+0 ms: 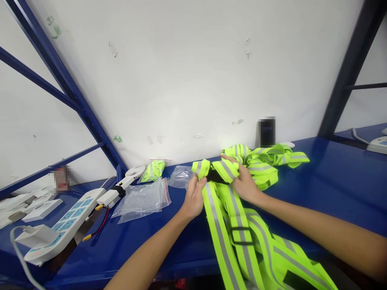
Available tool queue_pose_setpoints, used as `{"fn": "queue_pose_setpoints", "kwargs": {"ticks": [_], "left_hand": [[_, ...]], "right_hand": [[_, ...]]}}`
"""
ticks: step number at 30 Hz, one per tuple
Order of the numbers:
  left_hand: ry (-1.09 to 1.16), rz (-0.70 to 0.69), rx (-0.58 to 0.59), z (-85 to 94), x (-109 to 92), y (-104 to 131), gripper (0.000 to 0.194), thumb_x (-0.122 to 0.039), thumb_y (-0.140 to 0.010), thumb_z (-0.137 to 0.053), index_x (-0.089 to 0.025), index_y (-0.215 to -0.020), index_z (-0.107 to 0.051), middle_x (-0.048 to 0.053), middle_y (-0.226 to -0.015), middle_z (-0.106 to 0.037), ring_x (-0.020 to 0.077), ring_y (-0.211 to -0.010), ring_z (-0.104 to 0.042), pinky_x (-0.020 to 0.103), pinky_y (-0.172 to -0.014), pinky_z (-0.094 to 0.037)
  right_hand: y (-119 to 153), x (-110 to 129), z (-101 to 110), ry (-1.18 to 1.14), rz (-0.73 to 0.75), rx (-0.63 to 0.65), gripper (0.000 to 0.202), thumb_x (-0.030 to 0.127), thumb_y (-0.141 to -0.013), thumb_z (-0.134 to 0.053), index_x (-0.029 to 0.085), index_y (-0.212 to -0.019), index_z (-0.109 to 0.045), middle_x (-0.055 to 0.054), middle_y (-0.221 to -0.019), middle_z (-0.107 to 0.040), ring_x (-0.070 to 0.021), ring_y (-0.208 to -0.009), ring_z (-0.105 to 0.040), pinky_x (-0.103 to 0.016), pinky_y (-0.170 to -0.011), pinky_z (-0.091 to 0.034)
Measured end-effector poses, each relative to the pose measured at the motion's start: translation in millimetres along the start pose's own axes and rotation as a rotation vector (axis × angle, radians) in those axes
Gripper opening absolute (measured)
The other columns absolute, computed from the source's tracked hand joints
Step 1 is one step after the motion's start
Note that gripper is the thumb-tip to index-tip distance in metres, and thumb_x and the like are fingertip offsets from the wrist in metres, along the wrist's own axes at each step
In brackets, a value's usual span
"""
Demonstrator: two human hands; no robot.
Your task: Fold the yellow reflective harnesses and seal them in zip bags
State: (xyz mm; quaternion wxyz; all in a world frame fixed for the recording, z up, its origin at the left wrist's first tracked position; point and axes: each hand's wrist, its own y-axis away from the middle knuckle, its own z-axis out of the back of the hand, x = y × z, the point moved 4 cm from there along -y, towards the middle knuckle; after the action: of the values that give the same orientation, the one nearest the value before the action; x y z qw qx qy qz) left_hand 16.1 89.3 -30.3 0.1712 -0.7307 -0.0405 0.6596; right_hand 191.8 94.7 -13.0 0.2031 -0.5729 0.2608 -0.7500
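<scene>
We've got the yellow-green strap [215, 213] clamped in our left hand [195, 197] and right hand [244, 182], above the blue table [302, 177], lower part hanging toward us. We'd best hold it firmly w/ bands flat & untwisted, approx. even tension. Webbing looks soft, grey-striped; the black buckle [241, 228] looks rigid, rectangular; nearby bags [142, 199], thin clear plastic.
</scene>
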Motion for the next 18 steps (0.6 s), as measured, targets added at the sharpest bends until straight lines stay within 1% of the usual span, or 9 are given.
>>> {"fn": "queue_pose_setpoints", "kwargs": {"ticks": [2, 5, 8, 10, 12, 13, 15, 17, 18], "left_hand": [[0.133, 0.086, 0.118, -9.6, -1.4, 1.9, 0.04, -0.051, -0.081, -0.067, -0.018, -0.104, -0.065, 0.005, -0.091, -0.071, 0.0257, -0.091, -0.067, 0.038, -0.083, -0.053], [0.276, 0.149, 0.223, -19.6, -2.5, 2.9, 0.047, -0.05, -0.073, -0.076, -0.016, -0.104, -0.066, 0.008, -0.09, -0.072, 0.0265, -0.089, -0.07, 0.039, -0.08, -0.055], [0.301, 0.181, 0.216, -18.7, 0.6, 0.6, 0.049, -0.051, -0.072, -0.077, -0.014, -0.102, -0.066, 0.009, -0.087, -0.073, 0.0259, -0.083, -0.071, 0.037, -0.075, -0.056], [0.242, 0.192, 0.192, -14.9, 3.9, -1.0, 0.049, -0.055, -0.076, -0.073, -0.013, -0.102, -0.067, 0.009, -0.085, -0.073, 0.0245, -0.077, -0.071, 0.035, -0.069, -0.056], [0.141, 0.161, 0.156, -11.3, 5.6, -1.6, 0.05, -0.057, -0.08, -0.067, -0.015, -0.107, -0.066, 0.009, -0.089, -0.073, 0.0246, -0.079, -0.07, 0.035, -0.069, -0.055], [0.089, 0.13, 0.136, -10.4, 5.5, -1.1, 0.051, -0.058, -0.083, -0.064, -0.017, -0.112, -0.065, 0.009, -0.096, -0.073, 0.0257, -0.087, -0.07, 0.036, -0.074, -0.056], [-0.001, 0.054, 0.101, -10.9, 4.2, 1.6, 0.05, -0.058, -0.088, -0.056, -0.021, -0.121, -0.061, 0.009, -0.114, -0.069, 0.028, -0.113, -0.063, 0.039, -0.096, -0.051], [-0.081, -0.015, 0.117, -15.0, 2.9, 5.7, 0.049, -0.056, -0.092, -0.05, -0.023, -0.128, -0.057, 0.009, -0.129, -0.062, 0.0268, -0.137, -0.044, 0.04, -0.116, -0.034], [-0.116, -0.04, 0.145, -17.7, 2.7, 7.8, 0.05, -0.055, -0.093, -0.049, -0.023, -0.131, -0.055, 0.009, -0.133, -0.059, 0.0256, -0.143, -0.036, 0.039, -0.12, -0.026]], "right_hand": [[-2.7, -5.5, 5.5, 0.04, 0.005, -0.03, 0.048, 0.019, -0.081, -0.056, 0.022, -0.129, -0.062, -0.008, -0.124, -0.068, -0.0309, -0.12, -0.059, -0.049, -0.107, -0.043], [-2.3, -6.1, 3.4, 0.06, 0.033, 0.037, 0.04, 0.022, -0.077, -0.064, 0.022, -0.117, -0.069, -0.007, -0.106, -0.075, -0.0357, -0.105, -0.066, -0.051, -0.096, -0.05], [2.8, 3.3, -4.3, 0.072, 0.027, 0.112, 0.032, 0.023, -0.075, -0.066, 0.023, -0.106, -0.074, -0.006, -0.094, -0.077, -0.0378, -0.1, -0.067, -0.052, -0.09, -0.053], [6.6, 12.5, -7.6, 0.068, 0.039, 0.112, 0.03, 0.021, -0.075, -0.065, 0.022, -0.103, -0.074, -0.005, -0.093, -0.077, -0.0381, -0.104, -0.066, -0.051, -0.09, -0.053], [9.0, 18.5, -8.4, 0.037, 0.055, 0.084, 0.03, 0.02, -0.074, -0.065, 0.022, -0.102, -0.074, -0.005, -0.093, -0.077, -0.0374, -0.109, -0.064, -0.049, -0.093, -0.052], [9.5, 18.9, -8.2, 0.02, 0.053, 0.069, 0.029, 0.019, -0.073, -0.065, 0.022, -0.101, -0.075, -0.005, -0.093, -0.077, -0.037, -0.109, -0.064, -0.049, -0.094, -0.052], [9.3, 15.1, -7.5, 0.0, 0.031, 0.048, 0.028, 0.018, -0.072, -0.065, 0.022, -0.098, -0.075, -0.006, -0.093, -0.077, -0.0364, -0.105, -0.066, -0.049, -0.093, -0.052], [7.9, 8.9, -6.4, -0.006, 0.008, 0.027, 0.027, 0.018, -0.07, -0.066, 0.022, -0.095, -0.075, -0.006, -0.093, -0.077, -0.0355, -0.1, -0.068, -0.049, -0.094, -0.052], [7.2, 6.7, -5.7, -0.017, 0.003, 0.012, 0.026, 0.018, -0.07, -0.066, 0.023, -0.094, -0.074, -0.006, -0.093, -0.077, -0.0349, -0.099, -0.068, -0.05, -0.094, -0.052]]}}
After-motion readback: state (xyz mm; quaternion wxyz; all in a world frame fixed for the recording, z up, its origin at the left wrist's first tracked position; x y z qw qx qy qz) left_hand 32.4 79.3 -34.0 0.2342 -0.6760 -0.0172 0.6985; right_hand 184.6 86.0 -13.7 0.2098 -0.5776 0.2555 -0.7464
